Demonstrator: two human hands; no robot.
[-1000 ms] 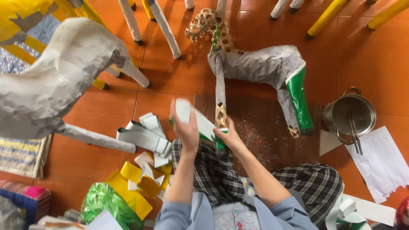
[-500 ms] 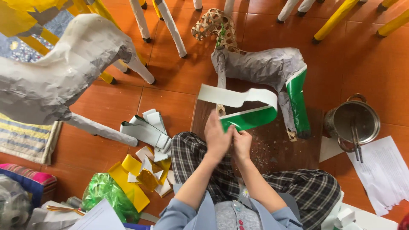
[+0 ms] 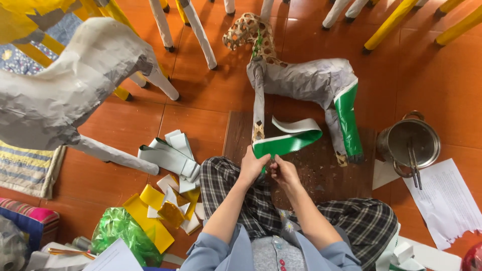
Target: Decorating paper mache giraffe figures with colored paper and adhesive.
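Observation:
Both my hands meet in front of my lap on one end of a long strip of shiny green paper with a white back [image 3: 288, 140]. My left hand [image 3: 252, 165] pinches the strip's near end and my right hand [image 3: 284, 170] grips it just beside. The strip loops up and to the right, toward a small paper-covered animal figure [image 3: 306, 80] standing on a dark board [image 3: 311, 165]. One hind leg of that figure is wrapped in green [image 3: 348, 118], and its head is bare woven cane [image 3: 249, 31].
A larger grey paper-covered animal figure [image 3: 65, 90] stands at the left. Cut grey, yellow and green paper scraps [image 3: 165, 190] lie by my left knee. A metal pot with a tool in it [image 3: 409, 143] and white sheets [image 3: 447, 200] sit at the right. Painted legs line the far edge.
A second ago my left hand held up a folded piece; then both hands came together on the strip, which unrolled into a long green loop and now hangs a little lower.

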